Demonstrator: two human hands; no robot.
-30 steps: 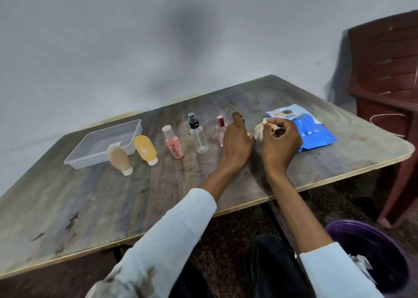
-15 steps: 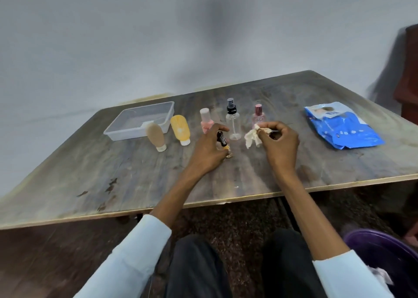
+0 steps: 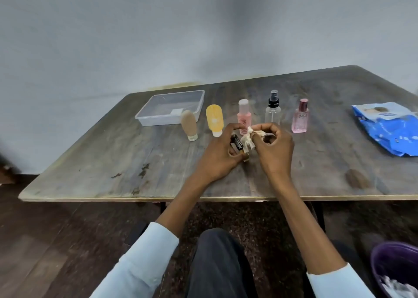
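While left hand (image 3: 220, 154) grips a small black-capped bottle (image 3: 237, 142), right hand (image 3: 274, 148) pinches a crumpled wipe (image 3: 248, 139) against it.

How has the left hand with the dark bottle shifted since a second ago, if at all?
Yes. The left hand moved left along the row: from beside the pink perfume bottle to in front of the yellow tube.

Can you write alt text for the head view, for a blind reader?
A person's left hand grips a small dark-capped bottle while the right hand pinches a crumpled pale wipe beside it, over a worn wooden table. Behind stand five small bottles in a row, a clear tray left, a blue packet right.
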